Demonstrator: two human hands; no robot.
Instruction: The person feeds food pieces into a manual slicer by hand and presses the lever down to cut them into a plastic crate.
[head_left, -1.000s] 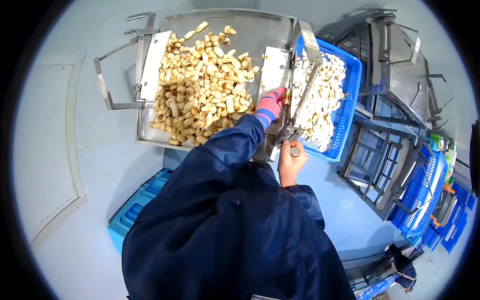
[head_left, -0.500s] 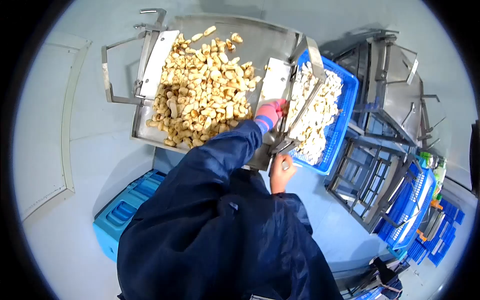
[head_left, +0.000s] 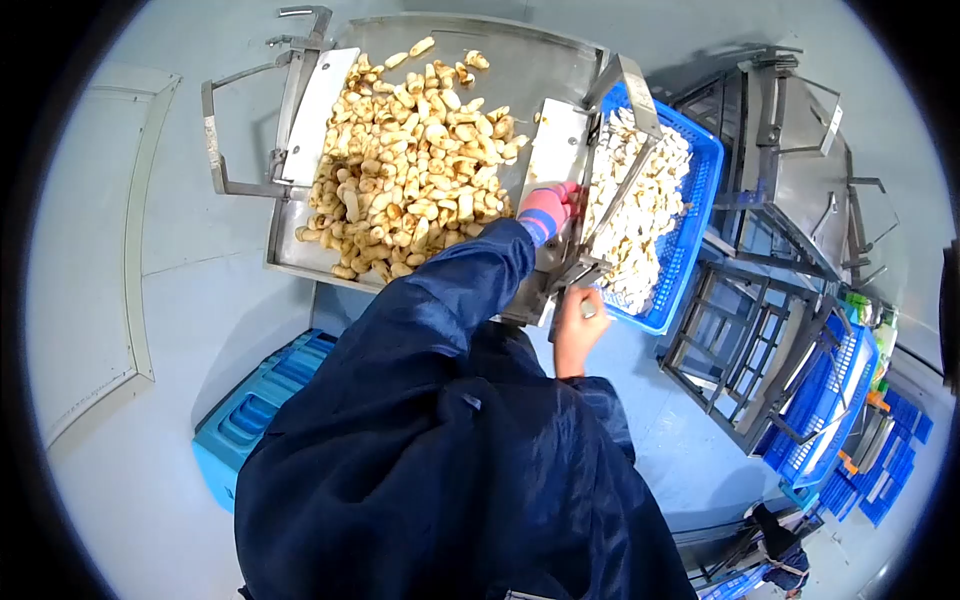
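Note:
My left hand [head_left: 550,208], in a pink and blue striped glove, is on the white board [head_left: 556,150] at the right side of a steel tray, close beside the long blade [head_left: 626,190] of a lever cutter. Its fingers are bent together; whatever they hold is hidden. My bare right hand [head_left: 577,325] is wrapped round the cutter handle [head_left: 588,310] at the blade's near end. Whole pale brown mushrooms [head_left: 410,165] are heaped in the tray, left of my gloved hand. Beyond the blade, cut white mushroom pieces [head_left: 635,220] fill much of a blue basket [head_left: 706,190].
The steel tray [head_left: 500,60] has a second white board [head_left: 322,115] and lever frame [head_left: 215,140] on its left. A blue-green bin [head_left: 245,425] stands on the floor at left. Steel racks [head_left: 735,340] and another blue basket [head_left: 825,410] stand at right.
The view has shifted slightly, so the tray appears higher. My right hand and the handle have moved a little up and right in the picture. My left hand stays by the blade.

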